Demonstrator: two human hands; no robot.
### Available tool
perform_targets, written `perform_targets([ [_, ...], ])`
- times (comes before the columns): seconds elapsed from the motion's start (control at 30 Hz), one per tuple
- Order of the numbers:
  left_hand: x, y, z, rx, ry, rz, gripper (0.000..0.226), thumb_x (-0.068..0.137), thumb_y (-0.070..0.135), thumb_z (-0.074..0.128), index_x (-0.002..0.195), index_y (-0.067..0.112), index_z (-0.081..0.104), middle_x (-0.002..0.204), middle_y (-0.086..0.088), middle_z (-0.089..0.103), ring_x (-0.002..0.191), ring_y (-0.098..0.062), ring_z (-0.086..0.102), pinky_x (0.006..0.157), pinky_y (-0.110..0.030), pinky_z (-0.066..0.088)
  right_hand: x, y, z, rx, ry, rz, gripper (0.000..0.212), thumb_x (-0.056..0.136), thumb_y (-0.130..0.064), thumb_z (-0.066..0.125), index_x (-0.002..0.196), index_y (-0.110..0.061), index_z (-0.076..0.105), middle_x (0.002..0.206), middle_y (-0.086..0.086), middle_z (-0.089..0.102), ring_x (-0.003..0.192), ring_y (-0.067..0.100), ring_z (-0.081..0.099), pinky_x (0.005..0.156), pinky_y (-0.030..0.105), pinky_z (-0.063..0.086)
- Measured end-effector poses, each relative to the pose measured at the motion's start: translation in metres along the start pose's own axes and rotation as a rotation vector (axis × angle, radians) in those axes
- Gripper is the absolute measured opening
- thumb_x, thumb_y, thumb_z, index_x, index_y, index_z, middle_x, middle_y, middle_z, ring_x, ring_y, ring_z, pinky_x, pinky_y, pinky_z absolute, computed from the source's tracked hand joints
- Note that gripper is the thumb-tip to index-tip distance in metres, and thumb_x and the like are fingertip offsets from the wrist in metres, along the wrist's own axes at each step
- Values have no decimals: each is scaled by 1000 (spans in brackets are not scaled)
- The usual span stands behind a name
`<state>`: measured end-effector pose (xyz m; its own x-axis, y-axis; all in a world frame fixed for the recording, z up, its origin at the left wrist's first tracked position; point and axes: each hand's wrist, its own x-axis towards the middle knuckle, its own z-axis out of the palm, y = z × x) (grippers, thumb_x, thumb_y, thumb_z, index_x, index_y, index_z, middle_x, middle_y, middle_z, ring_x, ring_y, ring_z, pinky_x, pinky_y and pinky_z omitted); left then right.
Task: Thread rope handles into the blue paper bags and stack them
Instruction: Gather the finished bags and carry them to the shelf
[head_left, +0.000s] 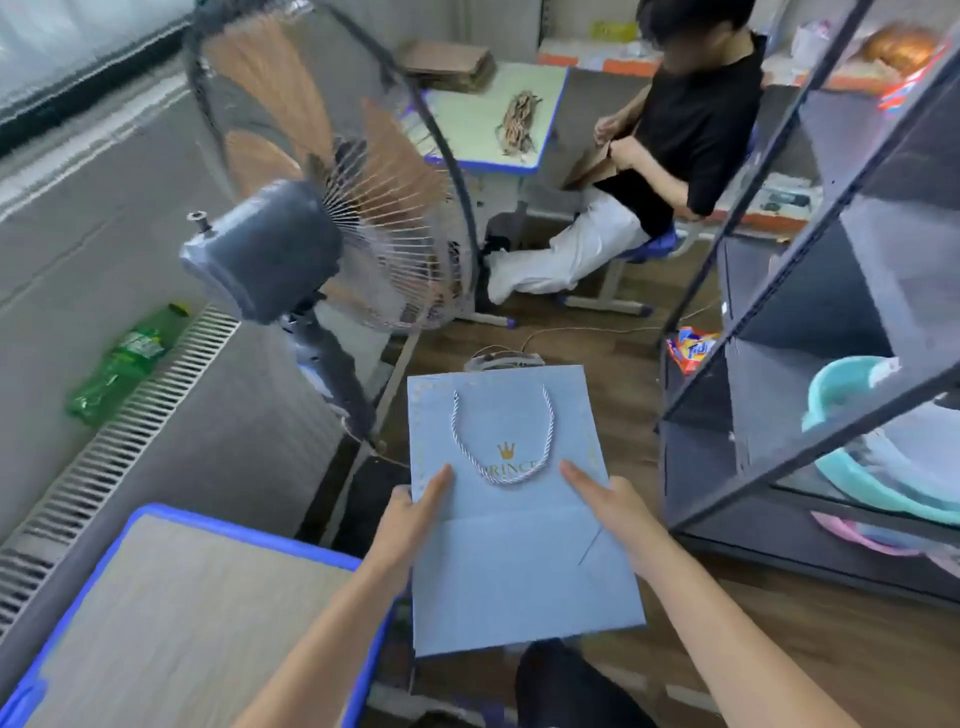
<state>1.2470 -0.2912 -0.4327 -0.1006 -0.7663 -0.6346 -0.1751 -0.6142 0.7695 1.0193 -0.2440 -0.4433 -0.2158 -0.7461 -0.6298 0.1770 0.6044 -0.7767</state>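
both hands hold one flat blue bag (519, 519) out over the floor (727, 623), just right of the desk (182, 597). left hand (410, 512) takes the bag's left edge, with straight fingers lying on the face; the thumb is hidden behind, so i judge it a light clamp and not a curled grip. right hand (608, 501) does the same on the right side, fingers flat and pointing up the bag.

step in hand looks like carrying a finished bag to its pile, though no pile shows. to do it well, keep the bag flat between the two hands, don't crease the face, and let the rope (501, 441) lie on top so it doesn't snag under the bag when it is set down. square the edges to whatever lies beneath.

bag is pale blue paper, folded flat, with a fold line across its middle and a slanted crease low on the right. a gold crown and lettering sit near the top, with faint gold dots down the sides. white twisted rope runs from two holes near the top edge and hangs in a loop over the print, so this side seems threaded.
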Motion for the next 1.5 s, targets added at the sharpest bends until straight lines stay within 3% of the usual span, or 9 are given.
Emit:
perform_targets([
  [0.1,22,33,62,71,-134,21,39,86,47,62,109,16,65,102,-3,73,87,-21,71,72,-34,57,9,-8,-59,77,118,-16,44,76,-49,70,102,-14,69,94,-1,73,87,15,69,77,30,54],
  [0.2,38,46,116,187,-230,25,62,73,62,68,115,15,62,106,-4,71,90,-22,71,82,-40,57,5,4,-104,155,247,20,64,60,-65,73,101,-16,70,95,-3,73,92,16,68,85,34,53],
  [0.33,52,47,172,320,-420,8,72,66,66,72,116,14,63,106,-5,72,90,-24,71,82,-45,57,-25,29,-138,357,413,37,30,82,-38,67,100,-14,70,96,-2,72,86,9,68,72,21,55],
  [0.5,48,38,236,528,-688,-22,57,62,64,71,96,19,72,99,-4,74,90,-26,71,83,-50,56,-74,67,-158,522,669,55,32,75,-45,70,92,-18,71,97,-3,72,83,1,68,82,21,53],
  [0.73,19,27,310,762,-913,11,42,83,52,65,102,15,69,94,-1,73,79,-15,71,67,-27,57,-122,98,-179,720,918,62,20,83,-33,67,97,-19,68,98,1,71,86,15,66,74,28,54],
  [0.83,18,11,345,775,-928,-10,90,51,78,72,115,15,62,108,-5,71,91,-24,71,83,-45,57,-132,112,-198,799,966,80,19,82,-36,69,95,-22,68,95,-4,72,91,14,66,88,33,52],
  [1.07,-11,0,485,871,-975,41,51,79,50,71,112,11,65,90,3,72,80,-14,69,72,-29,57,-143,140,-299,962,1091,117,62,40,-68,76,86,-26,73,98,-6,73,96,18,67,95,42,50],
  [1.27,-61,15,597,1033,-997,248,44,92,43,58,130,22,48,118,2,54,104,-12,51,78,-14,35,-166,138,-390,1005,1108,21,24,81,-47,65,93,-27,64,94,-7,67,85,11,61,74,28,46],
  [1.5,-93,16,665,1218,-942,239,107,56,84,57,132,9,49,129,1,53,121,-28,52,107,-34,35,-193,139,-448,1027,1148,-4,42,79,-52,65,101,-16,66,94,-1,68,90,18,62,84,32,48],
])
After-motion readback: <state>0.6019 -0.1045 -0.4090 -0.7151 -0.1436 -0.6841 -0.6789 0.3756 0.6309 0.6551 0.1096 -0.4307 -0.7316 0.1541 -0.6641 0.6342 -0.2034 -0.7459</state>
